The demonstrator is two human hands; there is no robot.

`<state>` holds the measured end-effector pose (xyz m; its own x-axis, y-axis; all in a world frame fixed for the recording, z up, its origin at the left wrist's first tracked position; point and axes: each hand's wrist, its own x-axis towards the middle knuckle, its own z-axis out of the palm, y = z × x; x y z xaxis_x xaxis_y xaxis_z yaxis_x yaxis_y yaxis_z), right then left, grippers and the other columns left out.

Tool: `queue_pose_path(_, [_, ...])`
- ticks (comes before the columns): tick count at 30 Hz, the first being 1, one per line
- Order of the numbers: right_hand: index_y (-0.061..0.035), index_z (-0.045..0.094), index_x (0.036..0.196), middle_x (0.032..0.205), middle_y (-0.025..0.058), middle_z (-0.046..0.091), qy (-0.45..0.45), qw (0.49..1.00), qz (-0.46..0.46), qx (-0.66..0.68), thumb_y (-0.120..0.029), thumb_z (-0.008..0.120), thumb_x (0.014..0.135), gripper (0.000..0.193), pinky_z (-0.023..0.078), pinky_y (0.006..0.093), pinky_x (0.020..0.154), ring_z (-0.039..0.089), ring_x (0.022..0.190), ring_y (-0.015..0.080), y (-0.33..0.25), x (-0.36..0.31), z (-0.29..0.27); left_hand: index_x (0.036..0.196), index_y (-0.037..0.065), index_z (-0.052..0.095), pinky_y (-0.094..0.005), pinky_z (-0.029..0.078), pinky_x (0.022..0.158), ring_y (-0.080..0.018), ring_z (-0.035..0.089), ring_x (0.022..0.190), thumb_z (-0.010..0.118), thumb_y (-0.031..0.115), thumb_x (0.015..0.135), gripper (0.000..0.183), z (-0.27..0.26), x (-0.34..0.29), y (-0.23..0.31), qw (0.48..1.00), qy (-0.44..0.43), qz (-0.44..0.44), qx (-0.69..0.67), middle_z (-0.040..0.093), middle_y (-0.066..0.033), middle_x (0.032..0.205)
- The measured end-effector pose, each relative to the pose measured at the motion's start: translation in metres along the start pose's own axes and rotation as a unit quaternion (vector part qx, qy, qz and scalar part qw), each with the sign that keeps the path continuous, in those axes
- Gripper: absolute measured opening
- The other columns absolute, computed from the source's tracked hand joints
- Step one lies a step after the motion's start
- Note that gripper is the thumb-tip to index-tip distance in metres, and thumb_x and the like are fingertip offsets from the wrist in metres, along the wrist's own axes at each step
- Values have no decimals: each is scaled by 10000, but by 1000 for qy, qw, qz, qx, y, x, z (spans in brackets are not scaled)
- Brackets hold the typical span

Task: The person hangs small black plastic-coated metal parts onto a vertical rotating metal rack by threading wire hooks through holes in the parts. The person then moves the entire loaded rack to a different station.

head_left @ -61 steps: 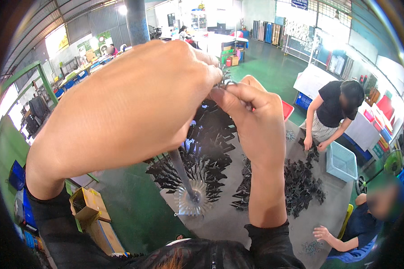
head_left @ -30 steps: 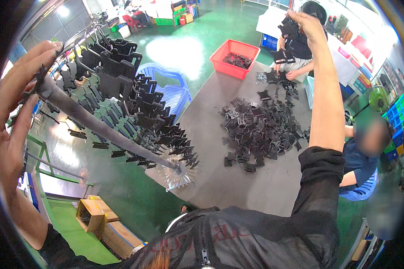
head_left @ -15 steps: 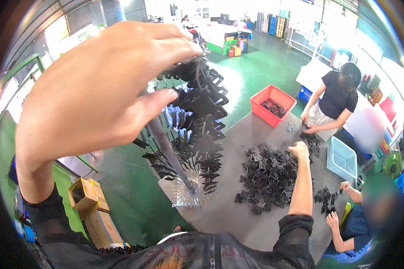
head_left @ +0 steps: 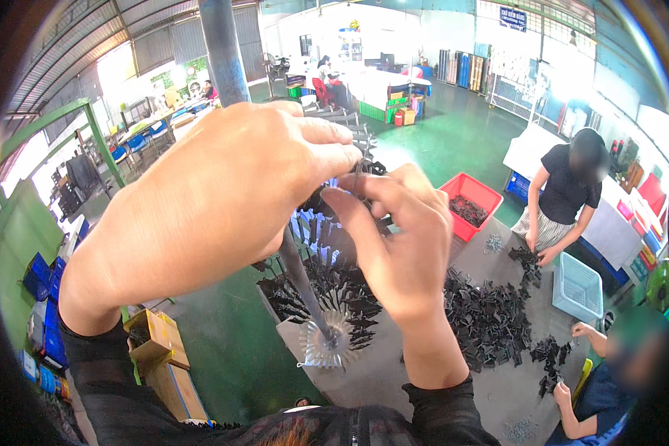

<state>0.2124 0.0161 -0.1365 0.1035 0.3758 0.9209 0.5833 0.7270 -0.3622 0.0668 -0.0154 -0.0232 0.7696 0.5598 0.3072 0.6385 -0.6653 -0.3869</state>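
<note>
A rack (head_left: 293, 267) rises in front of me: a grey post with rings of thin prongs, many hung with small black clip-like parts (head_left: 360, 301). My left hand (head_left: 201, 193) curls over its upper prongs, fingertips closed at the ring; its thumb is mostly hidden. My right hand (head_left: 405, 245) meets it there, thumb and index finger pinched at the prongs on a black clip-like part mostly covered by the fingers. A pile of the same black parts (head_left: 490, 320) lies on the grey table (head_left: 379, 379), to the right of my right forearm.
A red bin (head_left: 474, 189) with dark parts stands at the table's far edge, a light blue basket (head_left: 578, 286) at its right. Two co-workers (head_left: 565, 186) handle black parts across the table. Open cardboard boxes (head_left: 156, 334) stand at left, and a blue column (head_left: 227, 52) rises beyond.
My right hand has left the pile and come up left to the rack's upper prongs beside my left hand. The view has tilted up, so everything sits lower in it.
</note>
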Motion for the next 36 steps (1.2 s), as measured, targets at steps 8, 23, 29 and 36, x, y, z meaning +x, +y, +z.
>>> queue_pose_path(8, [-5,677,729,595,33,512,-169,927,103,319,-37,667,751,41,317,248,500,439,546,98,13,14,-18,1055,11,597,-364,480,735,-278,559,859,585,-69,636,427,5,-11,-6,996,53,69,15,607,-103,1064])
queue_pose_path(23, [62,649,666,636,59,534,-169,910,176,335,-150,690,706,219,319,249,539,460,567,106,47,-11,-91,1042,19,606,-361,475,713,-293,569,853,577,-99,597,460,19,-5,-10,982,150,106,-51,614,-120,1031])
queue_pose_path(29, [59,636,686,599,-26,425,-104,929,290,206,-49,683,732,126,260,213,540,382,581,67,51,-25,-93,1052,52,594,-356,484,736,-312,586,942,543,-139,601,492,22,-8,-21,982,135,84,-105,615,-119,1028])
queue_pose_path(36, [5,674,753,591,44,481,-21,992,119,21,-87,700,734,98,350,287,529,455,569,131,6,1,-38,1140,56,537,-374,468,838,-336,542,1043,554,-121,623,547,13,-3,-7,987,69,64,-133,567,-128,1129])
